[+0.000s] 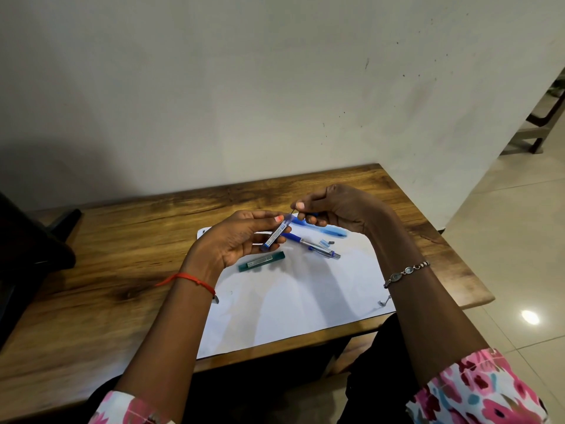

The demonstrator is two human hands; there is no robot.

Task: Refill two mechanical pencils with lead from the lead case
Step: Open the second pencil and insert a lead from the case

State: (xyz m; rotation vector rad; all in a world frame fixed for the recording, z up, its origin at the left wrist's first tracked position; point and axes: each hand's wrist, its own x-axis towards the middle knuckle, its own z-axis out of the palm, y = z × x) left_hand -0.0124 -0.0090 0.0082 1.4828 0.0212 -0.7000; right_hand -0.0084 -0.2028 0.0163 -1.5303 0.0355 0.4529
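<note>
My left hand (237, 237) holds a slim blue lead case (276, 232) tilted up to the right, above the white paper (293, 298). My right hand (339, 209) pinches a thin dark lead (293, 212) at the case's upper end, with something blue tucked in its fingers. One mechanical pencil (312, 244) with a blue grip and silver barrel lies on the paper below the hands. A light blue pencil (331, 231) lies further back, partly hidden by my right hand. A green lead case (262, 261) rests flat on the paper near my left wrist.
Small loose pencil parts (326, 242) lie on the paper right of the silver pencil. The paper sits on a wooden table (122, 255) against a white wall. A dark object (33, 240) stands at the table's left edge. Tiled floor lies to the right.
</note>
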